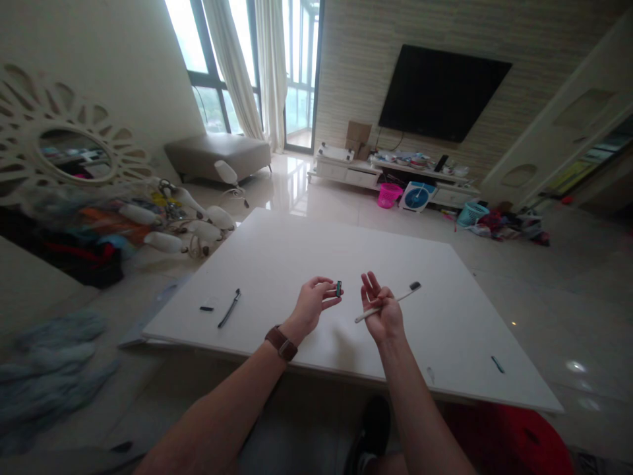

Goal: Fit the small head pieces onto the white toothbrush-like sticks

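My left hand (314, 302), with a brown-strapped watch on its wrist, pinches a small dark rectangular piece (339, 288) with a green face between thumb and fingers. In my right hand (383, 313) lies a toothbrush (404, 294) with a pale handle and dark bristles, pinned by the thumb across the palm. Its head points to the upper right, and the other fingers are raised. Both hands are above the white table (306, 244), apart from each other.
A slim dark-and-grey stick (230, 309) and a small dark piece (206, 309) lie on the table's left. Toward its right edge are a clear small item (430, 375) and a dark strip (497, 364). A lamp with white shades (202, 229) stands beyond the left edge.
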{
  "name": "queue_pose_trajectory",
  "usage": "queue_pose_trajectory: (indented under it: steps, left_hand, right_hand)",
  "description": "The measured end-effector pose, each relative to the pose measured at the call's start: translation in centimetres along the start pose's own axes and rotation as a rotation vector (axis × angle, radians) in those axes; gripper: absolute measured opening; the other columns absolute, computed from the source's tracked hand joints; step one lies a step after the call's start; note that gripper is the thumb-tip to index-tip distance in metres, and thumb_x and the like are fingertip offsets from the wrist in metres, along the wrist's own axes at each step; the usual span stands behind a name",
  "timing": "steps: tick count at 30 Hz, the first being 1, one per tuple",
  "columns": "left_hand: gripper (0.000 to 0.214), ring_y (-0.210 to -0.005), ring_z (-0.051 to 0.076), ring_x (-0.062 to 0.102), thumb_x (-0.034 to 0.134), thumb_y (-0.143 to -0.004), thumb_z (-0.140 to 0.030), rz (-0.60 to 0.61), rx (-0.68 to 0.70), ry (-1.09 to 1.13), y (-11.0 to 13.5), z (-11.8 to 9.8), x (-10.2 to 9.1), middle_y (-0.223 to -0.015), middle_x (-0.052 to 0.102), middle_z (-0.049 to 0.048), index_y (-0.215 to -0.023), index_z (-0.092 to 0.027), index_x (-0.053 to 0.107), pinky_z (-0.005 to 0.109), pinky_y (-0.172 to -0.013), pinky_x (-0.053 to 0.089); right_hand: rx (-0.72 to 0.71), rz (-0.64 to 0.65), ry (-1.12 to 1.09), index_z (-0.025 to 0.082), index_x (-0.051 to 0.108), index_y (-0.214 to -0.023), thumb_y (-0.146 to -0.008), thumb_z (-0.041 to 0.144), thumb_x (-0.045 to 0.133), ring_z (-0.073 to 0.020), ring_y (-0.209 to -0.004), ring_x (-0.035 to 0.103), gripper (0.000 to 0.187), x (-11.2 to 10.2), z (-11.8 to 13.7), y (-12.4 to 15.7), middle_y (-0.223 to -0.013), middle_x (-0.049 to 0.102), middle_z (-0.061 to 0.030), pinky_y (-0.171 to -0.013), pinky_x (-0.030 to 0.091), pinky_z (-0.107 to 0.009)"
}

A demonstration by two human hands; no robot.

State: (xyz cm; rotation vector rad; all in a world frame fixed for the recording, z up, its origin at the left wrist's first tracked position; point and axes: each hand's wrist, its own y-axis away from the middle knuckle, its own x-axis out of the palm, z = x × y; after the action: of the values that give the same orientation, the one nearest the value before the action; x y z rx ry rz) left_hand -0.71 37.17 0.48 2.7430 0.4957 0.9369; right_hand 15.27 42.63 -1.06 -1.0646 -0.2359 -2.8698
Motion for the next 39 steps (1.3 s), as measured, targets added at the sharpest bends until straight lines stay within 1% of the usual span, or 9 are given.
queue_pose_trajectory:
  steps: [3,9,19,25,32,34,36,37,39]
  left_hand:
    - [0.011,-0.077,0.021,0.073,0.064,-0.078,-0.01,-0.033,-0.007,0.057,-0.3,-0.5,-0.3,-0.084,0.07,0.0086,-0.085,-0.014,0.057,0.038,-0.081,0.059]
    - [0.019,-0.078,0.022,0.074,0.068,-0.076,-0.009,-0.077,0.03,0.1,-0.3,-1.1,-0.6,-0.084,0.07,0.0081,-0.087,-0.015,0.054,0.037,-0.08,0.059]
    - [0.024,-0.082,0.023,0.074,0.074,-0.077,-0.011,-0.076,0.041,0.08,-0.4,-0.3,-0.5,-0.086,0.071,0.01,-0.092,-0.013,0.056,0.039,-0.086,0.059]
    - [0.021,-0.082,0.022,0.075,0.068,-0.078,-0.001,-0.095,0.039,0.05,-0.4,-0.2,-0.2,-0.083,0.07,0.0092,-0.09,-0.012,0.055,0.04,-0.085,0.06]
    - [0.019,-0.082,0.023,0.075,0.066,-0.081,0.001,-0.107,0.032,0.041,-0.3,-0.2,-0.1,-0.081,0.069,0.0085,-0.088,-0.012,0.054,0.039,-0.083,0.06]
    - [0.02,-0.081,0.023,0.075,0.066,-0.081,0.001,-0.103,0.034,0.041,-0.3,-0.1,-0.1,-0.081,0.069,0.0084,-0.088,-0.012,0.054,0.038,-0.083,0.06]
    - [0.019,-0.081,0.023,0.075,0.066,-0.081,0.001,-0.097,0.036,0.04,-0.4,-0.1,-0.1,-0.081,0.069,0.0085,-0.088,-0.012,0.054,0.038,-0.082,0.06]
    - [0.019,-0.081,0.023,0.075,0.065,-0.081,0.001,-0.094,0.035,0.041,-0.4,0.0,-0.1,-0.081,0.069,0.0085,-0.088,-0.012,0.053,0.037,-0.082,0.06]
    - [0.018,-0.082,0.023,0.075,0.065,-0.082,0.001,-0.091,0.033,0.043,-0.4,0.0,-0.1,-0.081,0.069,0.0085,-0.087,-0.012,0.053,0.036,-0.081,0.06]
  right_hand:
    - [-0.008,0.0,-0.005,0.017,0.04,-0.052,-0.055,0.002,0.044,-0.0187,-0.111,0.067,0.016,0.5,-0.6,0.1,-0.111,0.074,0.001,-0.098,0.051,-0.038]
    - [0.038,-0.039,-0.035,0.016,0.038,-0.05,-0.053,0.002,0.044,-0.0186,-0.116,0.065,0.016,0.9,-1.1,0.3,-0.11,0.074,0.0009,-0.099,0.05,-0.038]
    - [0.025,-0.071,-0.048,0.016,0.039,-0.05,-0.053,0.001,0.043,-0.0176,-0.111,0.067,0.016,-0.1,-0.3,0.4,-0.108,0.074,0.0027,-0.1,0.05,-0.038]
    - [0.034,-0.08,-0.094,0.016,0.04,-0.051,-0.056,0.001,0.045,-0.0169,-0.111,0.067,0.017,-0.4,0.3,0.4,-0.11,0.074,0.0022,-0.101,0.049,-0.037]
    - [0.035,-0.123,-0.129,0.015,0.041,-0.05,-0.053,-0.002,0.044,-0.0155,-0.107,0.068,0.018,-0.3,0.6,0.3,-0.104,0.075,0.0023,-0.101,0.049,-0.038]
    - [0.018,-0.11,-0.134,0.015,0.039,-0.05,-0.054,-0.002,0.043,-0.0146,-0.102,0.068,0.018,-0.3,0.7,0.3,-0.101,0.074,0.0026,-0.101,0.05,-0.041]
    - [0.008,-0.098,-0.152,0.015,0.039,-0.051,-0.054,-0.002,0.043,-0.0116,-0.084,0.069,0.018,-0.4,0.8,0.3,-0.091,0.074,0.0038,-0.1,0.051,-0.043]
    - [0.007,-0.097,-0.164,0.015,0.038,-0.051,-0.055,-0.002,0.043,-0.009,-0.07,0.065,0.018,-0.5,0.8,0.2,-0.081,0.072,0.0051,-0.099,0.052,-0.043]
    - [0.013,-0.094,-0.19,0.016,0.037,-0.051,-0.059,0.0,0.044,-0.005,-0.046,0.047,0.02,-0.6,0.8,0.2,-0.058,0.06,0.0085,-0.095,0.055,-0.04]
